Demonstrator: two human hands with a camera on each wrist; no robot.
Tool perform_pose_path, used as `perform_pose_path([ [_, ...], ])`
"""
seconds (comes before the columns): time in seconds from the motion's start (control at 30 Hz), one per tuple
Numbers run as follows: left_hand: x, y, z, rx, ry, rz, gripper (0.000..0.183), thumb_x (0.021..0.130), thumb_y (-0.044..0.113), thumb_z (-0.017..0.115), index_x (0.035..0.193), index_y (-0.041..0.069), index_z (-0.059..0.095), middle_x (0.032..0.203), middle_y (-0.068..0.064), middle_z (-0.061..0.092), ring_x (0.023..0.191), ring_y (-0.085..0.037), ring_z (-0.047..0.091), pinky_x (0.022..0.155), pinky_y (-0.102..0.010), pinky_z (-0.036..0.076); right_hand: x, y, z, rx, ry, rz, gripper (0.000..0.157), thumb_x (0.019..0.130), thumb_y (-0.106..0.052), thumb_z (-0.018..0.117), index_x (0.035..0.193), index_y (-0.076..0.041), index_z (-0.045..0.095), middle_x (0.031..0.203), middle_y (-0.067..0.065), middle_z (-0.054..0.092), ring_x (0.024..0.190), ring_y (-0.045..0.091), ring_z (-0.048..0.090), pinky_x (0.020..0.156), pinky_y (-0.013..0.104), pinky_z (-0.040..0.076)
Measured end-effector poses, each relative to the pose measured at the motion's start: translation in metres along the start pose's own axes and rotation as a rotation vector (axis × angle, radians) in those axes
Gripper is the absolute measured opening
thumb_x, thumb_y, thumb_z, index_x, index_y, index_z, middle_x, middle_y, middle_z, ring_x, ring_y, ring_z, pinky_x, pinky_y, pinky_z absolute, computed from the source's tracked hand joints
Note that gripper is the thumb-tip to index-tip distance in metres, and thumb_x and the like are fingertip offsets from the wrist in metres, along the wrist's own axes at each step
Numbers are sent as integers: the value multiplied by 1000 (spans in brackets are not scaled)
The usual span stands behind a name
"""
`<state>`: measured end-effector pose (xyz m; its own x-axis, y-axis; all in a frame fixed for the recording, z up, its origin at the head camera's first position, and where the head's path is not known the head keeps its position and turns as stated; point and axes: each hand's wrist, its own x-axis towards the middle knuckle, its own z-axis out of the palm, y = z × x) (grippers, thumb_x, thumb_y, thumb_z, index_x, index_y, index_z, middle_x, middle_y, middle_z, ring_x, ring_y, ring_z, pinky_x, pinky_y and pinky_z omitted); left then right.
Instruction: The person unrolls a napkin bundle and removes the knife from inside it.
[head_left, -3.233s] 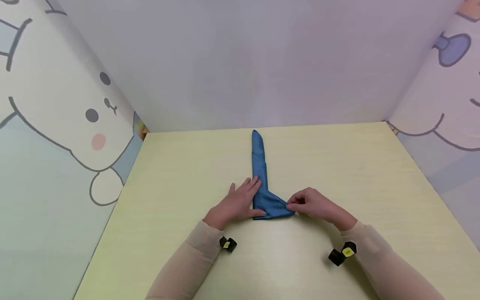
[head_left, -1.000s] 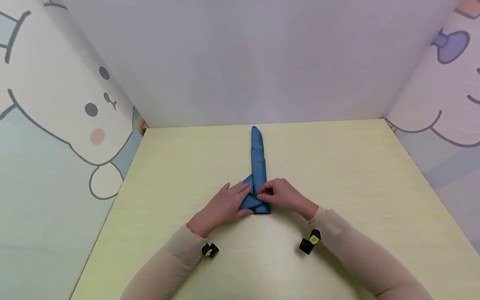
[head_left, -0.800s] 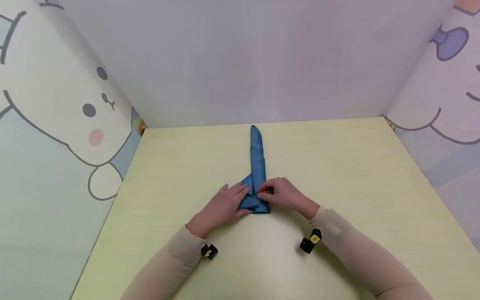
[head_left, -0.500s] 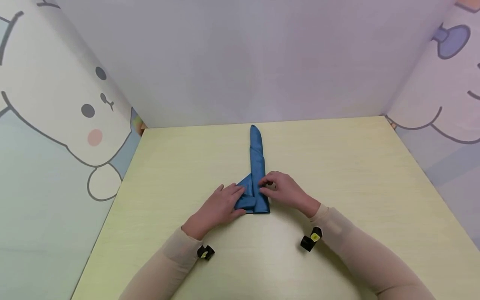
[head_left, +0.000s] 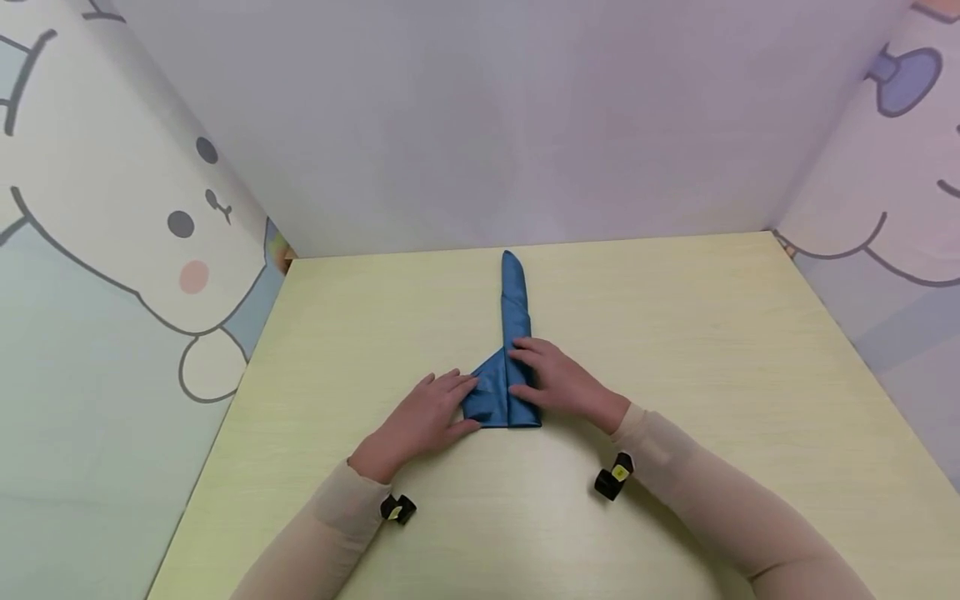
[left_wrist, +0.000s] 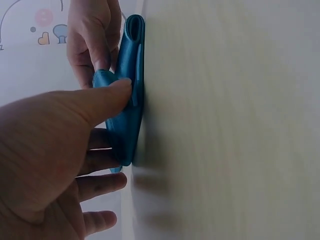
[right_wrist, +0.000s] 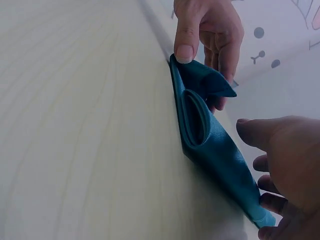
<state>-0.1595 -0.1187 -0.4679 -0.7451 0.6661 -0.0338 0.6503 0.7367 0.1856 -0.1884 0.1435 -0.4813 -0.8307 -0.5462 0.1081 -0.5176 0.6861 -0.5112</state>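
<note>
A blue satin-like cloth napkin (head_left: 515, 300) lies on the table, rolled into a narrow upright strip with a triangular flap (head_left: 491, 392) out to the left at its near end. My left hand (head_left: 420, 421) holds the outer end of that flap, thumb at the near edge and fingers over the far side. In the right wrist view the flap's tip (right_wrist: 217, 85) stands up off the cloth. My right hand (head_left: 566, 383) rests on the roll's lower half with loosely bent fingers. The roll's layered open end (right_wrist: 196, 120) faces me.
The pale wooden table (head_left: 675, 333) runs back to a plain light wall (head_left: 480, 125). Cartoon-printed panels (head_left: 97, 250) flank it on the left and right. Small black cameras (head_left: 397, 509) sit on both wrists.
Earlier the loose part lay to the right, then crossed over to the left. Over the last second my left hand has drawn it further left; my right hand has loosened its pinch and spread over the roll.
</note>
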Motion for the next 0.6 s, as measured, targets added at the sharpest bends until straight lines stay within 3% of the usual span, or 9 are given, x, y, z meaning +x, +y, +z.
perform_pose_path([
  [0.43,-18,-10,2,-83,153,2,60,85,43,72,129,4,59,132,-14,54,122,-29,51,101,-43,41,-1,3,5,3,-48,-5,70,89,-41,67,143,-2,45,151,15,35,139,31,31,109,45,31],
  [0.6,-24,-7,-1,-105,204,4,54,86,40,72,126,6,61,118,-7,61,108,-22,57,92,-37,47,-2,3,4,7,-48,-4,70,90,-41,67,143,-2,44,151,15,34,140,31,29,110,46,29],
])
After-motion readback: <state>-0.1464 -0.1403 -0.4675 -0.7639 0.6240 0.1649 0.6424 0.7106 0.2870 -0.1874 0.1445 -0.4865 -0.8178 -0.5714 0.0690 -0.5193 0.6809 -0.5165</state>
